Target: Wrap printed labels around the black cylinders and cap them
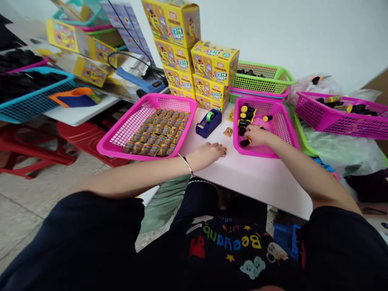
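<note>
My left hand [209, 156] rests on the white table, its fingers closed over a small yellow-brown printed packet [224, 152] that peeks out at the fingertips; the thumb is hidden. Inside the pink basket on the right [266, 152], my right hand [257, 136] reaches down with bent fingers at a small black-and-yellow cylinder [245, 142]. Several similar cylinders [246, 115] lie beside it. Another printed packet [228, 131] is on the table between the baskets. A second pink basket [104, 148] holds rows of small printed, wrapped pieces [157, 131].
A blue tape dispenser [208, 124] stands between the baskets. Behind it rise stacked yellow boxes [214, 68]. Green baskets [273, 76] and another pink basket [333, 117] sit to the right. At left are a blue heat-gun-like tool [142, 83], a blue basket [36, 105] and red stools [36, 149].
</note>
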The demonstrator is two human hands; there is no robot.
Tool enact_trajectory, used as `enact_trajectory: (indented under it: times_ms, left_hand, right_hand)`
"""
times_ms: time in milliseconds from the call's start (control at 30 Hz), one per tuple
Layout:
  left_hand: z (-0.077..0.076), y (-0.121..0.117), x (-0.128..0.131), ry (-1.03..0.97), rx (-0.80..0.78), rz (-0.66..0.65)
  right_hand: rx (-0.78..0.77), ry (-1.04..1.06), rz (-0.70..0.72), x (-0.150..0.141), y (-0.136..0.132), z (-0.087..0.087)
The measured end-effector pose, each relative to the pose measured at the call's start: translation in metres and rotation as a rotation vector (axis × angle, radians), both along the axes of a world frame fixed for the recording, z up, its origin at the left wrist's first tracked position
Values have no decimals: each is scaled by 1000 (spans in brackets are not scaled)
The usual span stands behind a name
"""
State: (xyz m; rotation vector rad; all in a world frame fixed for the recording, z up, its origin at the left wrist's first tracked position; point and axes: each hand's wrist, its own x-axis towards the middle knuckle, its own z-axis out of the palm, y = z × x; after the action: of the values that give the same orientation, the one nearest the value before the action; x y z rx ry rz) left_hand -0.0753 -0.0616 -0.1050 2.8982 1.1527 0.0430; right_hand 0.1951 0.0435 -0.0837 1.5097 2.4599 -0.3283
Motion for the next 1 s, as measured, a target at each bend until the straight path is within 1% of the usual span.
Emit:
enact_trajectory:
  times_ms: [33, 100, 200, 267, 367, 400, 467, 533, 667, 800, 900, 1000]
  left_hand:
    - [-6, -3, 4, 40, 1, -3]
    - [-13, -6, 8, 114, -8, -11]
    - [-16, -9, 8, 165, -8, -33]
    - [-17, -10, 8, 171, 0, -32]
    - [-20, -11, 8, 172, -12, -27]
    - [-22, -11, 8, 171, -22, -25]
    - [-24, -11, 7, 158, -39, -14]
    - [-27, -11, 6, 124, -46, 18]
    - [-33, -11, 3, 29, -56, 106]
    - [-34, -8, -1, -40, -128, 118]
    - [-28, -6, -5, -130, -164, 147]
    - [-11, -6, -9, -247, -148, 218]
  right_hand:
    - [-5, 32, 2, 2, -2, 6]
    - [6, 128, -16, 9, -7, 21]
    - [94, 329, -81, 26, -18, 47]
    - [168, 568, -144, 35, -29, 63]
    - [251, 1100, -236, 38, -48, 80]
    - [271, 1236, -253, 37, -54, 83]
    - [305, 1375, -258, 34, -64, 87]
    - [321, 1408, -244, 31, -73, 89]
    - [305, 1383, -210, 34, -86, 91]
    - [332, 1342, -190, 43, -95, 95]
    - [359, 1272, -193, 50, -100, 98]
    - [412, 1256, -232, 55, -104, 99]
